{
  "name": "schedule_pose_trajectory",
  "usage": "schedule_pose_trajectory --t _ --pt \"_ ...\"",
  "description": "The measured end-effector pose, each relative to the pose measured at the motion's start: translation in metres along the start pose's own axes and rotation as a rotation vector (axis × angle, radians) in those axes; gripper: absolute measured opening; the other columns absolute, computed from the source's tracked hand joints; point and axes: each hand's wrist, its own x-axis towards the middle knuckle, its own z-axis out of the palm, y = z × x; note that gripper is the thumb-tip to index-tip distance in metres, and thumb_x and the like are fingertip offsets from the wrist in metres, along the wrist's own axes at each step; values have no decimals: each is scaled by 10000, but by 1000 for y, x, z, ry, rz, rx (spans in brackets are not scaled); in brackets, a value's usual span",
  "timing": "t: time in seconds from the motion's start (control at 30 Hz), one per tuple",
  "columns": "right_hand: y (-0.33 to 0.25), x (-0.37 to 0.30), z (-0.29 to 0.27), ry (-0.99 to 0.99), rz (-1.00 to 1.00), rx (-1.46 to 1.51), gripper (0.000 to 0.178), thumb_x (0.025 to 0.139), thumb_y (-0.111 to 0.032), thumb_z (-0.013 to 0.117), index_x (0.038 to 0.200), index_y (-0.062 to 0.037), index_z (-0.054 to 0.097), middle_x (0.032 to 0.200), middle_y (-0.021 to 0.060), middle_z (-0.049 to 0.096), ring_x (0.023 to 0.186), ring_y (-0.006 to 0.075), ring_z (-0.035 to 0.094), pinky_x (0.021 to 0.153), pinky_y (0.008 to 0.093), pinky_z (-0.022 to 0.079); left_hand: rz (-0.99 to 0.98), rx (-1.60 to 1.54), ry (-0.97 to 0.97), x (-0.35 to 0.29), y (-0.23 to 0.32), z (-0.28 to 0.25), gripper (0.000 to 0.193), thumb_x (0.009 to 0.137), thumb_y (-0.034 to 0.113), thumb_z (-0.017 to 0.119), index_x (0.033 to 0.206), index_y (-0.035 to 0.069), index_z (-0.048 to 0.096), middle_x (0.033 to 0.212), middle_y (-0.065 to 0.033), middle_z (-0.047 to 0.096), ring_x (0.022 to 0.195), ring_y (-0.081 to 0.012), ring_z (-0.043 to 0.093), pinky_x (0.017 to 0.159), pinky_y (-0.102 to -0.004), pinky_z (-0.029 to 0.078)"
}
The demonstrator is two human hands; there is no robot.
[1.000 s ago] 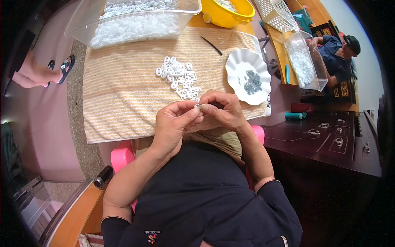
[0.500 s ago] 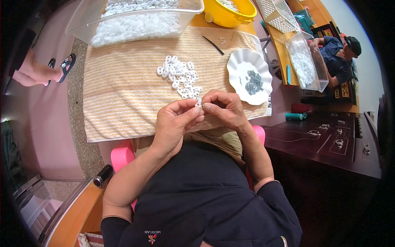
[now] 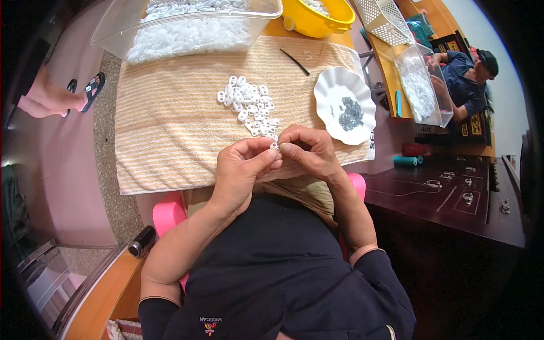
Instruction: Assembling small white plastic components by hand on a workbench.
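Note:
Both hands meet over the front edge of the striped towel point(image 3: 164, 136). A small white plastic piece with a hole point(image 3: 274, 145) is pinched between the thumb and fingers of my left hand point(image 3: 241, 170). My right hand point(image 3: 313, 152) has its thumb and forefinger closed against the same piece; whether something tiny is also between them is hidden. Just beyond my fingertips lies a loose pile of white oval pieces with two holes point(image 3: 245, 96). To the right, a white scalloped plate point(image 3: 328, 90) holds a heap of small dark grey bits point(image 3: 350, 116), too small to name.
A clear bin point(image 3: 107, 42) of white pieces and a yellow basin point(image 3: 317, 25) stand at the back. On the towel lies a thin black stick point(image 3: 294, 62). A dark panel point(image 3: 430, 192) is at right. Another person point(image 3: 464, 73) sits far right beside another bin point(image 3: 445, 102); someone's sandalled foot point(image 3: 85, 102) shows left.
The white piece sits slightly lower between my fingertips and appears tilted differently. Both hands keep nearly the same place and pinch.

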Motion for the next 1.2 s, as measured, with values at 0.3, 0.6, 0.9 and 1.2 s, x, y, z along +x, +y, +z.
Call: schedule_pose_trajectory --t 0.3,0.6,0.9,1.2 --pt "0 0 2 6 -19 -23 105 913 -69 603 905 33 627 860 46 612 795 94 550 706 231 440 26 26 9 0 -3 0 166 862 14 653 1018 -41 634 881 -93 677 760 -122 656 718 -222 556" --pt "1 1 8 20 -11 -6 119 920 -73 590 895 37 623 848 45 617 788 97 551 711 241 447 33 32 25 -1 -4 1 168 860 5 649 1019 -46 630 884 -97 673 760 -122 653 723 -221 555" --pt "3 -1 8 28 7 19 132 926 -81 589 905 41 637 864 32 628 790 77 554 712 222 452 63 51 12 0 -8 -1 165 859 0 646 1017 -46 630 875 -93 672 759 -123 650 718 -219 551" --pt "4 -1 2 -4 33 167 141 925 -75 591 960 49 649 902 51 650 817 93 591 738 229 476 50 26 11 -1 -4 1 170 863 7 646 1025 -42 627 880 -93 674 762 -121 652 719 -217 550"
